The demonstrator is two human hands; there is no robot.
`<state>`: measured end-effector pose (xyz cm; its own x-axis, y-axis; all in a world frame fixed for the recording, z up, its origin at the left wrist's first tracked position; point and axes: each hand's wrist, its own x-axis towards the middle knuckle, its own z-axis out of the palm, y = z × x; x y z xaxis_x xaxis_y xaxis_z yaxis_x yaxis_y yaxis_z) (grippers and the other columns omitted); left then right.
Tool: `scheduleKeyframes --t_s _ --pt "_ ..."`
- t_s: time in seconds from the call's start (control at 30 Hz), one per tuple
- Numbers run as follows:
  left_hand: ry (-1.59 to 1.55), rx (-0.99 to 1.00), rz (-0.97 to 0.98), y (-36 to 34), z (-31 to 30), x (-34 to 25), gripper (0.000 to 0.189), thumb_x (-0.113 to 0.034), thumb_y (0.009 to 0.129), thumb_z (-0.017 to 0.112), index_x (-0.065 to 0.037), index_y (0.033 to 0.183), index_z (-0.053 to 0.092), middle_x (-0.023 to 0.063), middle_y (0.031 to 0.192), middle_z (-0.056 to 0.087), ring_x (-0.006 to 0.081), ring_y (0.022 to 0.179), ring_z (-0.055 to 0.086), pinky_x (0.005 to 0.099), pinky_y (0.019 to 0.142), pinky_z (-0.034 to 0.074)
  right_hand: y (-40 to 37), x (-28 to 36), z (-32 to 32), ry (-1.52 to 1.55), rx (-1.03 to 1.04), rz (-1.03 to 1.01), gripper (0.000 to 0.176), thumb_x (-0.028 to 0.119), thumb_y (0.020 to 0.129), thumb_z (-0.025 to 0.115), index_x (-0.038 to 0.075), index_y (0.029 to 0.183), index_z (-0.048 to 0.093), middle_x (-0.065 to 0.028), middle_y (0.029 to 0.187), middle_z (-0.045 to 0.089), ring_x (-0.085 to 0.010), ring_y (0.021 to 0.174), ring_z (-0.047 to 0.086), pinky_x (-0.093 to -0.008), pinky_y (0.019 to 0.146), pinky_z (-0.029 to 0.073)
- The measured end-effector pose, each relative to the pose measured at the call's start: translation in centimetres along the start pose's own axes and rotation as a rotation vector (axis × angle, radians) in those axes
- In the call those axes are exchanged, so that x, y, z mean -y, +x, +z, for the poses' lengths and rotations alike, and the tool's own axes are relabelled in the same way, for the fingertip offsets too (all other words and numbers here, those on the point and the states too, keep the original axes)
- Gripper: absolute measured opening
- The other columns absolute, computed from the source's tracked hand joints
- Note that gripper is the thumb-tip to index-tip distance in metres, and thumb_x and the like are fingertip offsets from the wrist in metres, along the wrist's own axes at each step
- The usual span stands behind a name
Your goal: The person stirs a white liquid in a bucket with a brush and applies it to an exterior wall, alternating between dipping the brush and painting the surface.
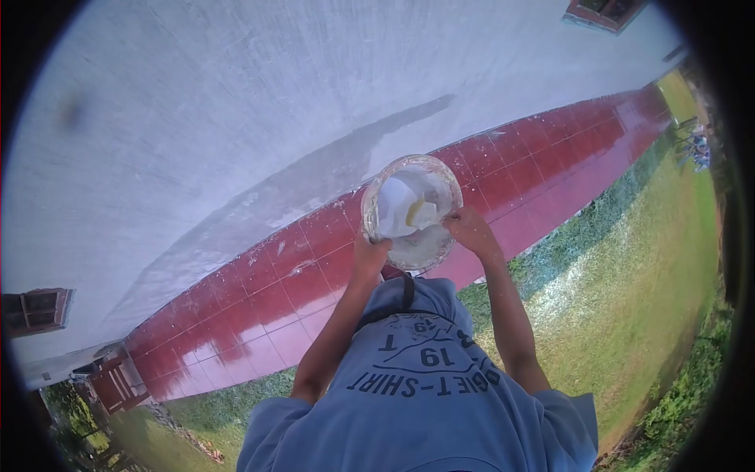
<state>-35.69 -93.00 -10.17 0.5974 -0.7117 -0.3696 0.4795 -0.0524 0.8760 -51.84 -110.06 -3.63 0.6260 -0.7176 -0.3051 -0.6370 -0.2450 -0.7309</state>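
A round bucket (397,253), its rim crusted with dried white paint, is in front of my body at the middle of the head view. My left hand (373,255) is closed on its near left rim, thumb over the edge. On the right side of the rim my right hand (467,228) is closed too, fingers reaching slightly inside. White liquid that looks like paint shows in the bucket. A pale block-shaped thing (423,214) with a yellowish edge is inside, close to my right fingertips.
Ahead rises a whitish wall (236,102) with a darker grey patch (314,169) along its lower part. Red floor tiles (275,275), spotted with white, run along its foot. Grass (613,259) borders the tiles. Windows (38,309) show at the wall's left and upper right.
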Motion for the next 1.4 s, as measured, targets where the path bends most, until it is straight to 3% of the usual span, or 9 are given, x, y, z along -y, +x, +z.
scheduleKeyframes --t_s 0.5,0.6,0.67,0.8,0.9,0.97,1.07,1.3,1.4 --pt "0.021 -0.028 -0.041 -3.1 -0.3 -5.2 0.067 0.011 0.073 0.055 0.0 0.138 0.048 0.0108 0.12 0.061 0.0187 0.107 0.059 0.0288 0.09 0.045 6.5 1.5 4.0 -0.051 -0.228 0.063 0.035 0.023 0.07 0.062 -0.012 0.075 0.066 -0.0286 0.065 0.063 -0.0346 0.067 0.068 -0.0451 0.066 0.05" --pt "0.125 -0.025 -0.031 -2.6 -1.0 -4.3 0.066 0.009 0.073 0.055 -0.001 0.138 0.048 0.0103 0.119 0.061 0.0179 0.106 0.058 0.0292 0.09 0.046 7.1 3.0 5.0 -0.072 -0.242 0.021 0.033 0.023 0.075 0.062 -0.009 0.076 0.068 -0.0321 0.073 0.064 -0.0441 0.077 0.068 -0.048 0.074 0.051" --pt "0.092 -0.027 -0.016 -2.6 -1.0 -4.2 0.065 0.008 0.073 0.056 -0.002 0.137 0.049 0.0102 0.118 0.061 0.018 0.106 0.058 0.0295 0.09 0.046 7.2 3.5 5.7 -0.023 -0.242 -0.064 0.032 0.021 0.076 0.063 -0.011 0.074 0.066 -0.0231 0.06 0.061 -0.024 0.061 0.063 -0.0418 0.06 0.046" --pt "0.104 -0.01 0.008 -2.5 -1.3 -4.6 0.061 0.008 0.073 0.057 0.002 0.133 0.048 0.0061 0.101 0.06 0.0145 0.085 0.057 0.0282 0.072 0.047 7.1 4.1 6.7 0.04 -0.201 -0.085 0.028 0.019 0.083 0.063 -0.009 0.078 0.068 -0.0123 0.058 0.057 -0.0153 0.057 0.054 -0.0369 0.055 0.041" --pt "0.043 -0.007 0.045 -2.0 -1.5 -4.3 0.058 0.008 0.073 0.057 0.002 0.131 0.05 0.0072 0.102 0.06 0.0158 0.087 0.058 0.0292 0.074 0.048 6.5 3.2 7.0 0.129 -0.11 -0.186 0.026 0.019 0.085 0.063 -0.005 0.09 0.071 -0.0196 0.07 0.066 -0.0269 0.061 0.063 -0.0376 0.061 0.047" --pt "-0.007 -0.016 0.052 -1.6 -1.8 -3.9 0.056 0.009 0.073 0.056 0.003 0.129 0.051 0.0087 0.105 0.061 0.0177 0.089 0.06 0.0309 0.075 0.049 5.6 2.6 7.3 0.443 0.057 -0.032 0.025 0.017 0.091 0.062 -0.003 0.103 0.071 -0.0054 0.066 0.061 -0.0131 0.058 0.055 -0.0297 0.057 0.043" --pt "-0.036 -0.04 -0.002 -0.8 -2.4 -3.0 0.056 0.01 0.074 0.055 0.003 0.129 0.049 0.0105 0.107 0.062 0.0195 0.09 0.062 0.032 0.076 0.051 3.1 3.0 5.6 0.496 0.154 0.036 0.027 0.017 0.095 0.059 -0.001 0.113 0.067 0.0021 0.069 0.056 -0.0058 0.062 0.051 -0.0239 0.057 0.04" --pt "-0.088 -0.055 -0.045 2.0 -3.0 -3.1 0.056 0.011 0.075 0.052 0.003 0.13 0.045 0.0125 0.106 0.062 0.0201 0.093 0.065 0.0322 0.072 0.054 1.4 0.6 0.4 0.982 0.169 0.19 0.036 0.02 0.097 0.056 0.002 0.128 0.054 -0.0015 0.083 0.063 -0.0098 0.069 0.056 -0.0235 0.062 0.045" --pt "-0.152 -0.081 -0.144 3.2 -1.6 -3.1 0.061 0.011 0.074 0.05 0.002 0.134 0.042 0.0164 0.117 0.058 0.0287 0.101 0.065 0.0384 0.081 0.058 2.7 -2.1 -2.2 1.187 0.254 0.14 0.031 0.019 0.097 0.055 0.003 0.124 0.052 -0.0042 0.09 0.064 -0.0118 0.07 0.058 -0.0239 0.062 0.045"
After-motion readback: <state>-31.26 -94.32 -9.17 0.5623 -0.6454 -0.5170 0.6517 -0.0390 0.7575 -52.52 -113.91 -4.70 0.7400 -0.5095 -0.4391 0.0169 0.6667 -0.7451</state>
